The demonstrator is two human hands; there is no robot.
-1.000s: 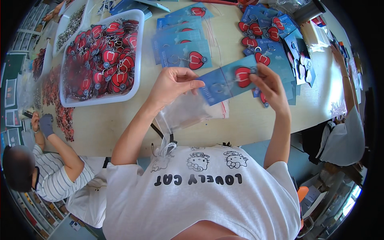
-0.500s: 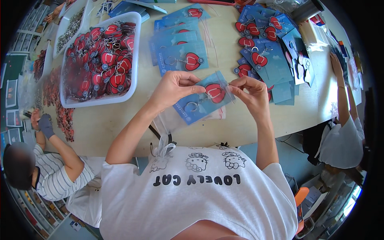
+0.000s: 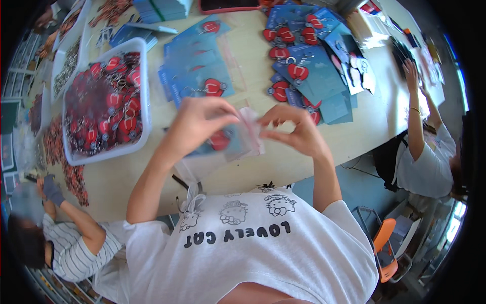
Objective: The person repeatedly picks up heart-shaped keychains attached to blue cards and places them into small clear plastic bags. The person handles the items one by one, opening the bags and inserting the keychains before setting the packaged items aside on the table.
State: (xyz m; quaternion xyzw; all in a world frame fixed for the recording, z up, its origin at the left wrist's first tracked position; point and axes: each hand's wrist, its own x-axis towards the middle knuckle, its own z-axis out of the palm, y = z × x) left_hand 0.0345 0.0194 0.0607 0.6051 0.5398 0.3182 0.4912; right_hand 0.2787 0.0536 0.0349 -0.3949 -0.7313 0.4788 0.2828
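Note:
In front of me, a clear plastic bag (image 3: 246,130) with a reddish strip along its edge is between my two hands, blurred by motion. My left hand (image 3: 200,121) has thumb and forefinger closed on the bag's edge. Under that hand lies a blue card with a red keychain (image 3: 219,142), partly covered; whether it is inside the bag cannot be made out. At the bag's right edge is my right hand (image 3: 296,130), its fingers bent and smeared, so their grip is unclear. Beyond my left hand, more blue cards with red keychains (image 3: 215,87) overlap in a row.
A white bin (image 3: 146,101) of red keychains stands at left, with loose reddish pieces (image 3: 73,175) beside it. Blue cards with keychains (image 3: 304,71) pile up at right. A phone-like dark object (image 3: 230,5) lies at the back. Co-workers (image 3: 428,167) sit on both sides.
The carded keychain, earlier raised between both hands, is now lower and partly under my left hand. My hands have shifted to the reddish-edged plastic. The whole view has swung rightward.

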